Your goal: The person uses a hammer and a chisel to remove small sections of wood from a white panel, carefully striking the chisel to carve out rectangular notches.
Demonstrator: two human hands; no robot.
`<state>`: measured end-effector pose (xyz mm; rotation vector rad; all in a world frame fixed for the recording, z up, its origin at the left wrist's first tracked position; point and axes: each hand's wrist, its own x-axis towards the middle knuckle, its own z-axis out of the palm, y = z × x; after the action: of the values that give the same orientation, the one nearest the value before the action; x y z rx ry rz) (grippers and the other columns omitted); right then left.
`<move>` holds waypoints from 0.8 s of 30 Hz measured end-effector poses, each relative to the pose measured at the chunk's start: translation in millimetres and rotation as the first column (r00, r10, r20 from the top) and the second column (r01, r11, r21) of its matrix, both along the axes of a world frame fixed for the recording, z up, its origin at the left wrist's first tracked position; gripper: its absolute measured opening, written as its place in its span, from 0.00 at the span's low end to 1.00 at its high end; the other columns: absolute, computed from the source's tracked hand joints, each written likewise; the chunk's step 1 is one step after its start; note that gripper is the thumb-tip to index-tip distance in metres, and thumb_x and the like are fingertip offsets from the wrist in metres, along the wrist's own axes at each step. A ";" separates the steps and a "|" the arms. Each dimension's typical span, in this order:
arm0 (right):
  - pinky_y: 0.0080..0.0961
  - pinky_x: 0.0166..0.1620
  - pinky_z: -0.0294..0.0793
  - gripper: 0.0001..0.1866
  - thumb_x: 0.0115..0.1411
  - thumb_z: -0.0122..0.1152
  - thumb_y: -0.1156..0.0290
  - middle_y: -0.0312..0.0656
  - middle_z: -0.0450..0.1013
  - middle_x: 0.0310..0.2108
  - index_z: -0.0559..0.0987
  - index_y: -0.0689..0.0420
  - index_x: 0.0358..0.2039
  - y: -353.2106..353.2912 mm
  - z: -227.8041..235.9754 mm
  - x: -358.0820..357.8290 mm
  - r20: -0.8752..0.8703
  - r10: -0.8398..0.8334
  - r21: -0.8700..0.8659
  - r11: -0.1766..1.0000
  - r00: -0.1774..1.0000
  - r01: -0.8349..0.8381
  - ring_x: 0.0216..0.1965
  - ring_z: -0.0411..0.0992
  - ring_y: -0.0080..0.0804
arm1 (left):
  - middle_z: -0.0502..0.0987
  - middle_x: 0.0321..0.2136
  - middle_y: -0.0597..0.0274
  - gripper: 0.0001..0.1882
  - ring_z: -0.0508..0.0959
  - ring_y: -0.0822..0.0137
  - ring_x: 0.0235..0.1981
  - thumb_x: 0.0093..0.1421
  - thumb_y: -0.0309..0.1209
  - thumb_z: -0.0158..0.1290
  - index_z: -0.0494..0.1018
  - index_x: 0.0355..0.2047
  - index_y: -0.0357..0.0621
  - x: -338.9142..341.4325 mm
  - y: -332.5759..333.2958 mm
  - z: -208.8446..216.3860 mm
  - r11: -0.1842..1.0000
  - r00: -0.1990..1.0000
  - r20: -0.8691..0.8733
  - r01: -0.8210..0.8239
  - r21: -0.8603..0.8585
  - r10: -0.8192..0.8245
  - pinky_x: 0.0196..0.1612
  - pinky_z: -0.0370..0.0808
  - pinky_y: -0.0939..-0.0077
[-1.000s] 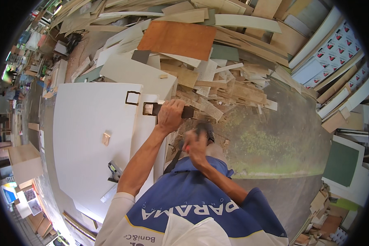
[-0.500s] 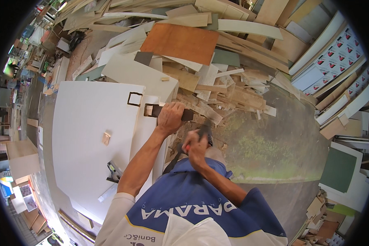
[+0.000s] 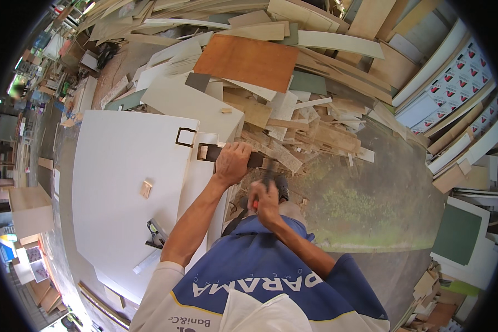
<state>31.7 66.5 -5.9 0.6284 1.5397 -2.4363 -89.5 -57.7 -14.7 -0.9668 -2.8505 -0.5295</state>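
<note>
My left hand (image 3: 232, 164) is wrapped over a dark brown strip (image 3: 255, 160) lying across the edge of a white worktop. A square cut-out with pale wood inside shows at the strip's left end. My right hand (image 3: 264, 202) is closed on a blurred dark tool (image 3: 268, 172) with a bit of red at its grip. The tool points up toward the strip's right end, and its kind cannot be made out. Left of my left hand, a thin dark square frame (image 3: 185, 136) lies on a white panel (image 3: 122, 188).
A small wood block (image 3: 146, 188) and a black-and-grey hand tool (image 3: 156, 233) rest on the panel. Ahead lies a heap of offcuts with an orange-brown board (image 3: 246, 62). Sheets lean at the right (image 3: 451, 83). Concrete floor (image 3: 365, 193) spreads on my right.
The tool in my right hand has swung slightly left and is still blurred. My left hand keeps its hold on the strip. The whole view has shifted a little.
</note>
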 end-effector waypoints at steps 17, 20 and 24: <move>0.25 0.14 0.58 0.13 0.67 0.53 0.65 0.38 0.64 0.14 0.67 0.56 0.26 -1.2 13.9 -2.8 0.122 -0.036 -0.129 0.990 0.992 0.051 0.10 0.62 0.27 | 0.78 0.33 0.57 0.11 0.77 0.57 0.40 0.51 0.29 0.55 0.74 0.35 0.42 -1.6 -4.9 2.1 1.000 0.999 -0.030 0.010 -0.017 -0.011 0.46 0.70 0.62; 0.24 0.14 0.58 0.14 0.67 0.53 0.64 0.39 0.64 0.14 0.67 0.56 0.26 -3.9 8.0 -6.6 0.070 -0.170 -0.134 0.975 0.983 0.179 0.11 0.62 0.28 | 0.78 0.33 0.57 0.10 0.77 0.58 0.40 0.51 0.28 0.55 0.74 0.35 0.42 -0.3 0.9 5.6 0.999 1.000 0.001 -0.022 -0.044 0.022 0.46 0.70 0.62; 0.24 0.14 0.57 0.15 0.67 0.54 0.64 0.39 0.64 0.14 0.67 0.56 0.25 -7.0 13.9 -3.5 0.164 0.011 -0.166 0.986 0.986 0.017 0.11 0.61 0.28 | 0.78 0.33 0.58 0.10 0.77 0.58 0.40 0.51 0.28 0.55 0.74 0.35 0.43 -1.1 -7.3 -6.2 1.000 0.998 -0.063 -0.022 0.003 0.022 0.46 0.70 0.62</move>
<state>28.2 59.5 8.0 0.7774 1.2573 -2.4146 -90.6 -65.1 -20.8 -0.9332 -2.8010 -0.4904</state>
